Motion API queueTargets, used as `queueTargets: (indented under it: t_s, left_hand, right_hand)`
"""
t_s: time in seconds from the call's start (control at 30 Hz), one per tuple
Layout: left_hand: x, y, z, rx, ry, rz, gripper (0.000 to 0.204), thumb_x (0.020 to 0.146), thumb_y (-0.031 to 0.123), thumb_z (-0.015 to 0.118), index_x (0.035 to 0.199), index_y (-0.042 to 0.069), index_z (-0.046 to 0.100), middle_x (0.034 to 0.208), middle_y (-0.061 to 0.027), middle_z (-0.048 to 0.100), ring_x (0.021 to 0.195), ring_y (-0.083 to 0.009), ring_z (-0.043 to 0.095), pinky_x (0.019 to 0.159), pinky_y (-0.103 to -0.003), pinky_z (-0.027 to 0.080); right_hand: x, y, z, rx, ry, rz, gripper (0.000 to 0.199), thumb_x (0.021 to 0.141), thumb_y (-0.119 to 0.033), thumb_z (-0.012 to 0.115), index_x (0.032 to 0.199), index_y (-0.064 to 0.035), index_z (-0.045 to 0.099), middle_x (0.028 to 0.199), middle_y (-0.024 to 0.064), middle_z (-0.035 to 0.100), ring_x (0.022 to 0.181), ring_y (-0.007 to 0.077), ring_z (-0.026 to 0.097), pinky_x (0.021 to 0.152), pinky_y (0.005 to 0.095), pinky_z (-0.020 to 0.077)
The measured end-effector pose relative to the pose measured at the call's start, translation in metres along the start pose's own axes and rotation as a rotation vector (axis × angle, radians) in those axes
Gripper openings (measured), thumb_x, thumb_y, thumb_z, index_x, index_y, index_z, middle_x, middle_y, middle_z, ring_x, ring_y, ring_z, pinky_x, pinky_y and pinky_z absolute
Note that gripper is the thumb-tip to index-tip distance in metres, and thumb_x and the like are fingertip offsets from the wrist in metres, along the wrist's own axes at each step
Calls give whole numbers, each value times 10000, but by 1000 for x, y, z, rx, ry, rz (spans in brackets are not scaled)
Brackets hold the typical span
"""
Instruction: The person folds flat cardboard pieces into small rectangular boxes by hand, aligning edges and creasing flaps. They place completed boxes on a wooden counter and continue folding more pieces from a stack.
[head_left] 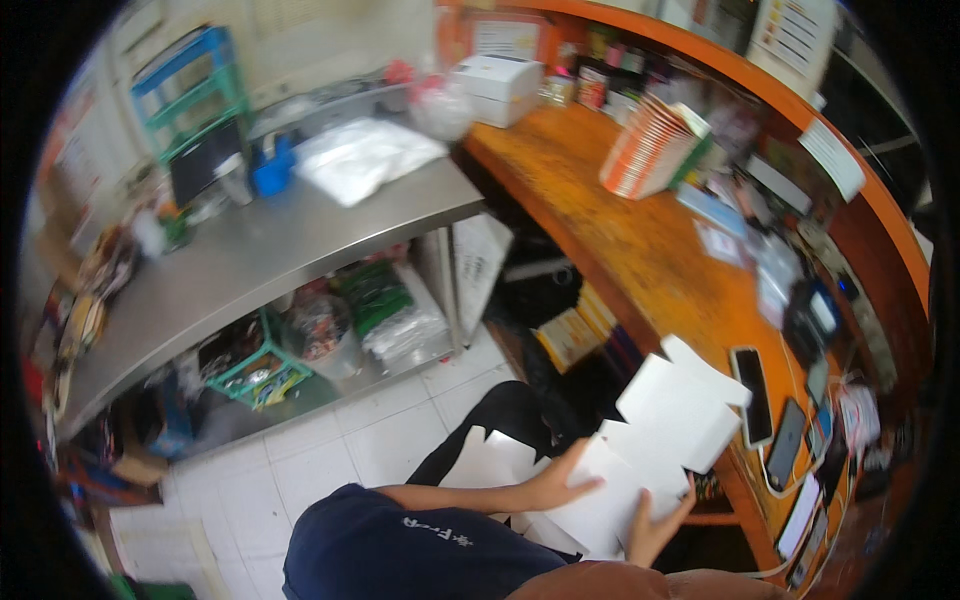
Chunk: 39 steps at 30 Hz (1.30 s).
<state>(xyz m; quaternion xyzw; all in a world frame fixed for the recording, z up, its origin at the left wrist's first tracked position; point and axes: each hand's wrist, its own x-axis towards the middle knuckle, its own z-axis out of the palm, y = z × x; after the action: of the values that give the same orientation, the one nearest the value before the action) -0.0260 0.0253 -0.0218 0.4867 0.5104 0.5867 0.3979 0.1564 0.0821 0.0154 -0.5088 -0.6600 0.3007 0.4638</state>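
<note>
- A flat white cardboard box blank (650,440), its flaps unfolded, is held low in the view above the person's lap, its upper flaps reaching over the edge of the orange wooden counter (640,250)
- The left hand (555,487) lies on the blank's left part, fingers spread flat across its face, thumb side toward the edge
- The right hand (655,525) grips its lower edge, fingers curled up over the front and loosely closed on the card
- Two dark phones (768,410) lie side by side on the counter just right of the blank
- One stack of orange-edged paper cups (650,150) lies tilted farther up the counter
- One steel table (250,250) stands to the left
</note>
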Motion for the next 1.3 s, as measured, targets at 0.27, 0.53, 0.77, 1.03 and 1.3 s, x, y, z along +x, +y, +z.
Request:
queueTargets:
  t_s: [0.27,0.53,0.77,1.03,1.3]
  left_hand:
    - [-44,-103,-62,-59,239,-362,335,902,63,485,1221,22,393,1086,-153,543,995,-220,552,830,-335,467]
    - [-76,-108,-95,-612,151,-771,298,927,65,494,1197,-19,402,1142,-169,521,1063,-242,553,884,-356,528]
    - [-80,-88,-87,-411,198,-817,203,908,153,628,977,-36,598,951,-118,620,855,-191,643,833,-295,544]
    - [-86,-87,-84,-79,188,-625,199,859,168,697,930,-17,672,886,-79,664,824,-109,614,721,-228,485]
    - [-86,-87,-62,-414,317,-605,239,939,181,584,1000,-39,654,946,-101,674,875,-126,622,825,-247,489]
  right_hand:
    - [-61,9,94,-232,-757,-354,746,632,-453,807,1264,-166,535,1392,247,375,1279,476,346,1043,552,266]
    - [-115,49,131,-55,-604,-3,190,872,-236,659,988,-90,694,896,84,680,789,177,637,630,325,468]
    - [-108,61,136,256,-495,569,187,923,-165,589,955,0,670,761,38,657,638,90,596,527,267,461]
    - [-103,51,134,609,-723,945,306,896,-289,657,1095,-59,626,982,41,662,832,122,621,721,268,526]
    - [-103,47,143,807,-481,857,273,859,-153,698,1070,0,616,986,85,661,879,143,629,759,276,533]
